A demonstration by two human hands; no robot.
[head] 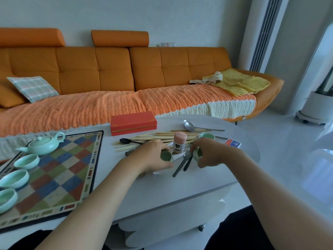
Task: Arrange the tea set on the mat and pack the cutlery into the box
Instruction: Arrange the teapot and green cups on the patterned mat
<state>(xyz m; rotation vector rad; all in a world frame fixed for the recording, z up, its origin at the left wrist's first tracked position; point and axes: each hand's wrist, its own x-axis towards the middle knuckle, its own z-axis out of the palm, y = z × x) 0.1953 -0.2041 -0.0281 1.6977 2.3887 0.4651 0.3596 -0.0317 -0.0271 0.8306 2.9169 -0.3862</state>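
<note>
**Both hands close on green cups amid a scatter of cutlery**

At the far right of a white oval table (180,188), the person's left hand (153,156) is curled round a small pale-green ceramic cup (166,156), tipped with its mouth toward the camera. The right hand (212,154) grasps a second matching cup (198,152) in the same way. A pink-capped little bottle (179,143) stands between the two hands. Two dark-handled spoons (183,164) lie just below it.

A third green cup (208,136) sits behind the right hand, on the ends of a loose spread of pale wooden chopsticks (162,137). A large steel spoon (191,125) lies beyond them. A red-and-blue card pack (232,143) rests close to the table's curved right rim. The red rectangular box (133,122), lid on, stands at the far edge next to the orange sofa (108,69).

The checkered, black-bordered mat (59,170) fills the table's left end. A pale-green teapot (43,144) stands at its far-left corner. Three pale-green shallow dishes (14,178) run in a line down its left side, leaving most of the coloured squares uncovered. A band of bare white tabletop runs between the mat's right border and the cutlery pile, crossed by the left forearm.
</note>
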